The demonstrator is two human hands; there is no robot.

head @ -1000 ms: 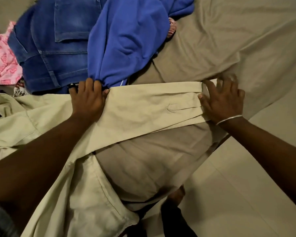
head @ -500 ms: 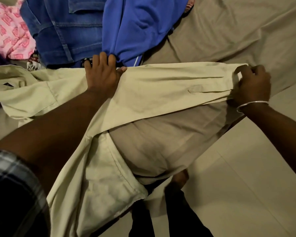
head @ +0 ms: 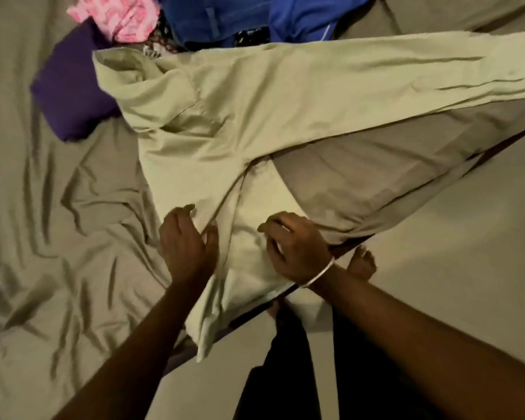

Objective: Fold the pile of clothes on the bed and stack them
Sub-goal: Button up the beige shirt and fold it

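Head view, item by item. Pale green long-sleeved shirt (head: 255, 116): lying spread on the bed sheet (head: 43, 268), collar end pointing towards the upper left, one sleeve (head: 406, 68) stretching flat to the right as far as the frame edge, lower body running down towards the near edge of the bed and hanging slightly over it. Left hand (head: 185, 241): resting on the shirt's lower body, fingers pointing away from the person and lying loosely together, thumb out to the right, palm down on the cloth; nothing is being pinched that can be seen. Right hand (head: 294, 247): sitting just beside the left on the same part of the shirt, fingers bent with their tips pressing into the fabric; whether a fold is being gripped under them cannot be told. A thin bangle (head: 319, 274) is circling the right wrist.

Pile of unfolded clothes, lying along the top of the frame, touching the shirt's upper edge: pink patterned garment (head: 122, 16) at upper left; dark purple cloth (head: 70, 95) lying partly under the shirt's collar end; blue denim garment (head: 212, 16); bright blue garment (head: 309, 16) to its right; a small dark printed piece (head: 249, 36) showing between them.

Bed sheet: taupe, creasing heavily at the left. Floor (head: 437, 237): pale, showing at lower right, with a bare foot (head: 361, 263) standing near the bed edge.
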